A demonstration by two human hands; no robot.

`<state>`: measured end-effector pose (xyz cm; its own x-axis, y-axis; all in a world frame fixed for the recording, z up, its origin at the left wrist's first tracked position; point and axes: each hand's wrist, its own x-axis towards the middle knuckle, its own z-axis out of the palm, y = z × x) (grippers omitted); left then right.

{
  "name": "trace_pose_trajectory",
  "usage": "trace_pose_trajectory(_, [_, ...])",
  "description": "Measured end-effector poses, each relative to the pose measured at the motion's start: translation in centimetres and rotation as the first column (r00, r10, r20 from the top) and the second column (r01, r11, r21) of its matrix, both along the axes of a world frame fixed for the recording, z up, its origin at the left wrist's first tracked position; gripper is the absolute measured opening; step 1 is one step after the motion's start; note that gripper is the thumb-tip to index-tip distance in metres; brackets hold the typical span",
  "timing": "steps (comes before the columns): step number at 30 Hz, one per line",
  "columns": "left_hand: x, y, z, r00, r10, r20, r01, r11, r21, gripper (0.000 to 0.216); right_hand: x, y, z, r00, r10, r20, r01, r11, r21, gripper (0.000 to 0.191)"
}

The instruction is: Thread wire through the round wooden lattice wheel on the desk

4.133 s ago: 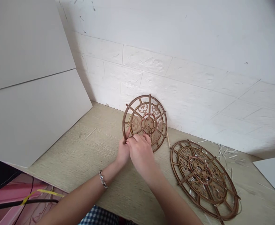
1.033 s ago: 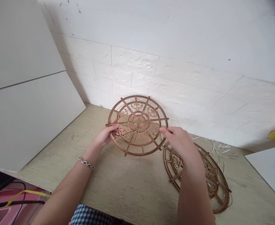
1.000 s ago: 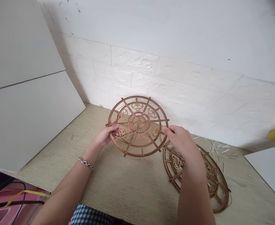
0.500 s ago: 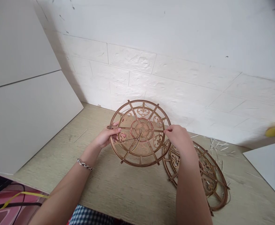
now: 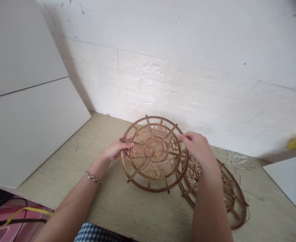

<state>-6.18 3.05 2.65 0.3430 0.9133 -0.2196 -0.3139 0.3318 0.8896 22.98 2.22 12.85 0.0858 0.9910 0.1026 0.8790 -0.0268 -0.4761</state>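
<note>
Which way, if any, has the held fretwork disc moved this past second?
Yes: the fretwork disc tipped flatter, away from the wall, toward the lying disc.

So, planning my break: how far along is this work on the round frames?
One lattice frame lies flat on the table beside strand scraps; it looks set aside. The left hand and right hand hold a second frame by its rim. A loose strand at its hub suggests work remains.

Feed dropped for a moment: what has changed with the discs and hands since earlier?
The held fretwork disc has tipped from near upright to almost flat, its edge now over the second disc. The right hand moved from the lower left edge to the right rim; the left hand keeps the left rim. The second disc stayed flat on the table.
</note>
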Motion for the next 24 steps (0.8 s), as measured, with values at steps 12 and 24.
trace_pose_trajectory(12, [-0.4, 0.5, -0.9, 0.993, -0.074, -0.087, 0.074, 0.997, -0.011, 0.077, -1.7, 1.4, -2.0, 0.981, 0.081, 0.179, -0.083, 0.997, 0.005, 0.023])
trace_pose_trajectory(24, [0.0, 0.3, -0.8, 0.985, -0.128, -0.118, 0.131, 0.991, 0.018, 0.069, -4.5, 1.2, -2.1, 0.978, 0.176, 0.114, -0.201, 0.943, 0.267, 0.024])
